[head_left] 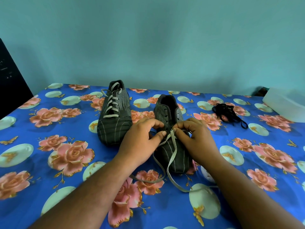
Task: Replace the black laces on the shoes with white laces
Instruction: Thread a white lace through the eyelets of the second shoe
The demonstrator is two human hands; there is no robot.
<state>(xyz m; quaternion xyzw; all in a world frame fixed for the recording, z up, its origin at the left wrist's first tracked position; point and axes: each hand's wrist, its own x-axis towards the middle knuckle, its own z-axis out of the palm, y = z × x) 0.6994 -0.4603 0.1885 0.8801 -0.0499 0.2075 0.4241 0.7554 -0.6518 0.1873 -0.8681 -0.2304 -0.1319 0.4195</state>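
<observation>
We have the larger half done: the far-left shoe (114, 111) already wears its white lace (110, 103) crossed up through every row of eyelets, though its ends look loose and untied at the top. The near-right shoe (171, 134) is only begun; its upper eyelets stand bare, and its white lace (170, 156) enters at the lowest row near the toe, both tails trailing toward us over the floral bedsheet (69, 156). Our left hand (142, 139) curls against the shoe's left side with thumb and forefinger bent toward the eyelets; whether it pinches the lace we cannot tell. Our right hand (191, 138) pinches the lace just at the eyelet row, fingertips closed on it. The removed black laces (229, 114) lie heaped at the far right, well apart, near a white plastic container (283, 103). We judge nothing blocks the threading, only the long tails might snag
</observation>
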